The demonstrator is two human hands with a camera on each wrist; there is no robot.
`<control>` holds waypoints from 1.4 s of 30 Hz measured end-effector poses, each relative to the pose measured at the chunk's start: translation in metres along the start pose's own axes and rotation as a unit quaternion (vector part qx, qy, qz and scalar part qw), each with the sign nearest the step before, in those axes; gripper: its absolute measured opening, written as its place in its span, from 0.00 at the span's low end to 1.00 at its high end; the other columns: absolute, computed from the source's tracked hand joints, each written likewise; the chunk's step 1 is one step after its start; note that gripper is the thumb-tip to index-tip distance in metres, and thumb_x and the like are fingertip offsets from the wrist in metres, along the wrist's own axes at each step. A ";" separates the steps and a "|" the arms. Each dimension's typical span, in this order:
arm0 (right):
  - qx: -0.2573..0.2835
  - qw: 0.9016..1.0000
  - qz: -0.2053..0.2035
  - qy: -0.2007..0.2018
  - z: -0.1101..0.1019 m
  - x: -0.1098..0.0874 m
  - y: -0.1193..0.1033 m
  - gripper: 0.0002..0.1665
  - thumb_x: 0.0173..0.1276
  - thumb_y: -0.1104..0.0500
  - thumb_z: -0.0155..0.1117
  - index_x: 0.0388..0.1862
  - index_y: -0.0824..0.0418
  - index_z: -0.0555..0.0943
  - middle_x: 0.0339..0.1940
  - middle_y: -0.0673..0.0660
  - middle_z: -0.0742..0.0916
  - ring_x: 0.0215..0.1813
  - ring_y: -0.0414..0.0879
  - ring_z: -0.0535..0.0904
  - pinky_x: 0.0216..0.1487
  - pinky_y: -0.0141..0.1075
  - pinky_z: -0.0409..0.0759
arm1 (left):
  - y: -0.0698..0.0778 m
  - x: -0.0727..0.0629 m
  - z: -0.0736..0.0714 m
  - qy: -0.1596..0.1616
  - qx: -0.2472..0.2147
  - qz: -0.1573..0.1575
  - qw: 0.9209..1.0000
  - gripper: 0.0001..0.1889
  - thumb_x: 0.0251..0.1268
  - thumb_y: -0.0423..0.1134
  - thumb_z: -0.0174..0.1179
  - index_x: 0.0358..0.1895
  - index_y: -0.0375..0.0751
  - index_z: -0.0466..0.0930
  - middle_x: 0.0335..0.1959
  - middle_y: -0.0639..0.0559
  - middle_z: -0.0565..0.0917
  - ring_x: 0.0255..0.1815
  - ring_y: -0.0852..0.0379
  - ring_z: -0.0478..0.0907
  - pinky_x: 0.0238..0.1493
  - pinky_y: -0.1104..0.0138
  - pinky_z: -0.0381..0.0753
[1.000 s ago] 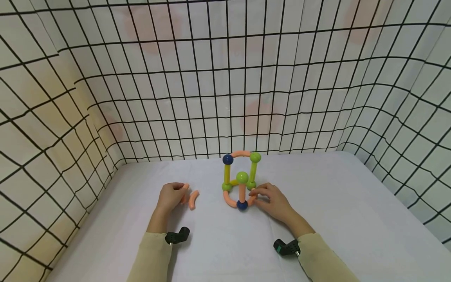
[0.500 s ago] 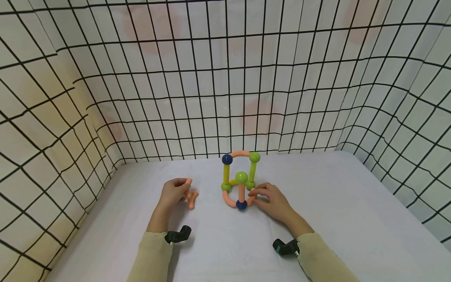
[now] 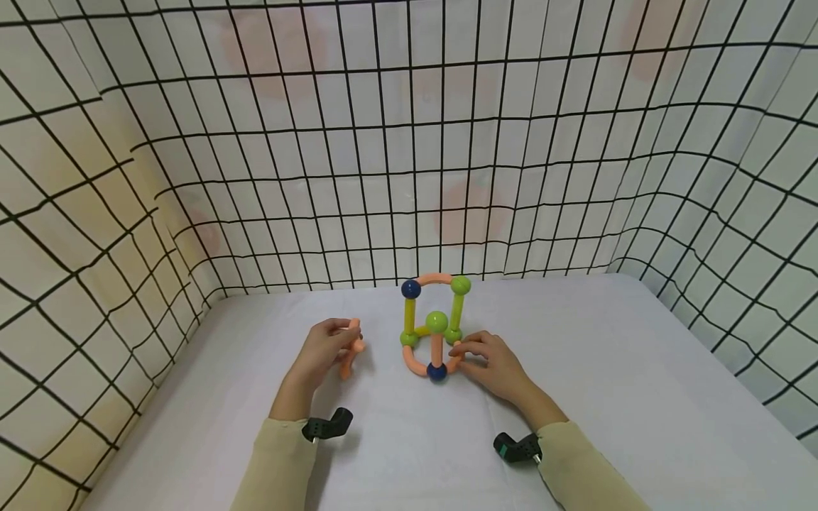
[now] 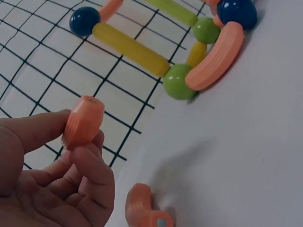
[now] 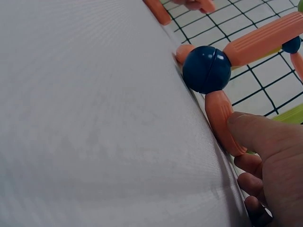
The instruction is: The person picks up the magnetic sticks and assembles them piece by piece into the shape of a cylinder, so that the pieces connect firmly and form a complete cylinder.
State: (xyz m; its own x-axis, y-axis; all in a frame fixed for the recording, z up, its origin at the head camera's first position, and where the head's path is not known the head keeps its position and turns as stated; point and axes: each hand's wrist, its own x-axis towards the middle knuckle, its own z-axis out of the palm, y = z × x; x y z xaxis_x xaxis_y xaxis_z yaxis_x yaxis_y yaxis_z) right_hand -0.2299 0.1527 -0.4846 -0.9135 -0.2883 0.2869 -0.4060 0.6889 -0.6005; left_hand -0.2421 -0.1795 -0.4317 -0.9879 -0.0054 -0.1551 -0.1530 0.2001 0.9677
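My left hand [image 3: 322, 351] pinches a short curved orange magnetic rod [image 4: 85, 120] between thumb and fingers, raised over the table. Beneath it on the white cloth lies loose orange curved rod [image 3: 346, 367], partly overlapped by the hand's work. To the right stands a frame of rods and balls: dark blue balls [image 3: 411, 289] at top left and bottom front, green balls [image 3: 437, 321], yellow rod [image 3: 410, 316], green rod [image 3: 457, 312] and orange rods. With thumb and fingers, my right hand [image 3: 495, 365] holds the frame's lower right curved orange rod [image 5: 219, 116], which joins the front blue ball [image 5: 207, 70].
White cloth [image 3: 409, 440] covers the table. White walls with a black grid [image 3: 447, 149] enclose it at the back and both sides. Each wrist wears a small black camera, the left camera [image 3: 329, 426] and the right camera [image 3: 517, 448].
My left hand has moved right and slightly away, carrying the pinched orange rod over the loose one toward the frame. My right hand keeps its hold on the frame, nearly still.
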 end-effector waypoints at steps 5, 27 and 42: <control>0.001 1.000 -0.001 -0.002 0.000 0.000 -0.001 0.13 0.63 0.55 0.73 0.45 0.39 0.87 0.52 0.48 0.83 0.58 0.50 0.75 0.61 0.51 0.73 | 0.006 -0.002 0.005 -0.015 -0.020 -0.007 1.000 0.23 0.70 0.48 0.62 0.58 0.34 0.75 0.31 0.52 0.85 0.31 0.56 0.78 0.37 0.66 0.80; 0.019 1.000 0.005 -0.013 0.001 -0.001 0.000 0.13 0.64 0.55 0.73 0.45 0.40 0.87 0.50 0.47 0.82 0.46 0.40 0.76 0.47 0.34 0.76 | 0.029 -0.014 0.025 -0.035 -0.116 -0.019 0.992 0.30 0.66 0.52 0.66 0.62 0.40 0.66 0.29 0.53 0.86 0.28 0.60 0.75 0.25 0.72 0.75; 0.015 1.000 0.004 -0.013 0.000 -0.001 0.000 0.13 0.64 0.56 0.73 0.44 0.39 0.87 0.50 0.47 0.81 0.44 0.40 0.75 0.46 0.34 0.76 | 0.036 -0.018 0.048 -0.051 -0.171 -0.018 0.984 0.24 0.68 0.50 0.65 0.56 0.40 0.69 0.28 0.53 0.84 0.25 0.60 0.76 0.24 0.73 0.77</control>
State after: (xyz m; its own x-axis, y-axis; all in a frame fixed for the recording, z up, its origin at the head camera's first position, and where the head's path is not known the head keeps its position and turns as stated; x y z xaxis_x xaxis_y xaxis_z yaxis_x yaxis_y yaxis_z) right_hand -0.2290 0.1527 -0.4851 -0.9170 -0.2995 0.2633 -0.3987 0.6707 -0.6255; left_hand -0.2288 -0.1253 -0.4040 -0.9767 0.0956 -0.1923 -0.2045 -0.1408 0.9687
